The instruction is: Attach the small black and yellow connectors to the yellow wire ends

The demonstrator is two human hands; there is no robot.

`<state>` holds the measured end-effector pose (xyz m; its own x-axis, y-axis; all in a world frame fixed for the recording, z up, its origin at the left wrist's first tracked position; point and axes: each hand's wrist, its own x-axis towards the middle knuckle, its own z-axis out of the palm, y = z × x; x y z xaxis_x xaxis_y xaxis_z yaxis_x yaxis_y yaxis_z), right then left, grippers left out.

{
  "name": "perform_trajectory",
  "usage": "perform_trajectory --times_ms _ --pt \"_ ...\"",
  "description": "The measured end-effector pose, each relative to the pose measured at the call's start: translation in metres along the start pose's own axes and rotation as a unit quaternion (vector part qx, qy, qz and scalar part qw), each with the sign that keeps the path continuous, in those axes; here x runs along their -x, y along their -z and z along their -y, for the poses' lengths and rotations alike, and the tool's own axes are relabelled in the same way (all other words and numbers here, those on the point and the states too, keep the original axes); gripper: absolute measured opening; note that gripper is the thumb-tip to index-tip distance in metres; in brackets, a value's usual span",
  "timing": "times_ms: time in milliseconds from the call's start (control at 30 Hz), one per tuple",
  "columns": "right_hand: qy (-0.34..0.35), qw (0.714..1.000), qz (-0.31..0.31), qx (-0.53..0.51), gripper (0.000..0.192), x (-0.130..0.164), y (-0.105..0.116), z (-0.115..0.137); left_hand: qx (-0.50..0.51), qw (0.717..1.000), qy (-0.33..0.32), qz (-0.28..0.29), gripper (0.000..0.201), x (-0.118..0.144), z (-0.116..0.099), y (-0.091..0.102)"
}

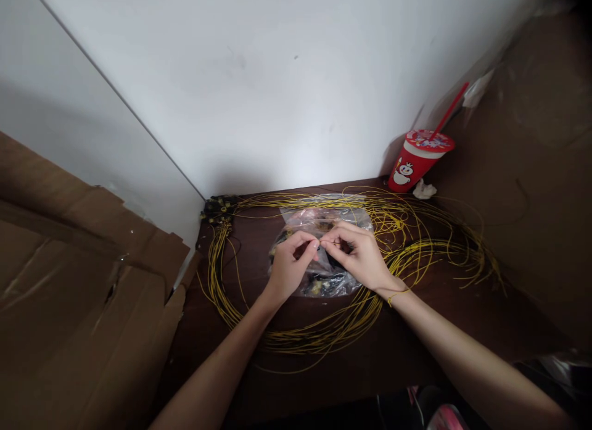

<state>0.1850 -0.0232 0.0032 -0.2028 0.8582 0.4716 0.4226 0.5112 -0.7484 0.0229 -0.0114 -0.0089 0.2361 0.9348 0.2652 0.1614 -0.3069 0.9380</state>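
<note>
Where hands (319, 260) pinch, bag (324, 245) bulges

1. I see the table (259, 368) set into a corner, walls behind it and to its right.
2. Coiled cord (324, 337) lies on the table in a wide loop, spreading from left edge to right.
3. A plastic bag (333, 282) sits on the table inside that loop, near its middle.
4. My left hand (289, 266) and right hand (363, 254) meet fingertip to fingertip above the bag, left of centre and right of centre.
5. A lidded cup (414, 161) with a straw stands at the back right corner, behind the coil; crumpled paper (424, 189) lies just right of its base.
6. Cardboard sheets (78, 288) lean left of the table, touching its left edge.
7. Small fittings (219, 208) cluster at the back left corner, where the cord ends gather.
</note>
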Motion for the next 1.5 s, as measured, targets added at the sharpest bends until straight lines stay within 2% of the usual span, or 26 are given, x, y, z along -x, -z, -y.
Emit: perform_trajectory --times_ms 500,1000,1367,1500 --pt "0.005 1.0 0.004 0.013 0.011 -0.0004 -0.0006 0.0005 -0.023 1.0 -0.012 -0.002 0.014 0.0 0.0031 -0.0011" --pt "0.017 1.0 0.006 -0.019 0.008 -0.0022 0.001 -0.0009 -0.03 0.999 -0.03 -0.017 0.014 0.0003 0.0012 0.0006" --pt "-0.027 0.997 0.006 -0.067 0.009 -0.0014 -0.001 -0.0045 -0.045 0.998 -0.033 -0.013 0.013 0.0003 0.0011 0.0017" --pt "-0.048 0.996 -0.002 -0.078 0.009 -0.0023 -0.0011 -0.0071 -0.043 0.998 -0.041 -0.032 0.012 0.0004 0.0038 0.0017"
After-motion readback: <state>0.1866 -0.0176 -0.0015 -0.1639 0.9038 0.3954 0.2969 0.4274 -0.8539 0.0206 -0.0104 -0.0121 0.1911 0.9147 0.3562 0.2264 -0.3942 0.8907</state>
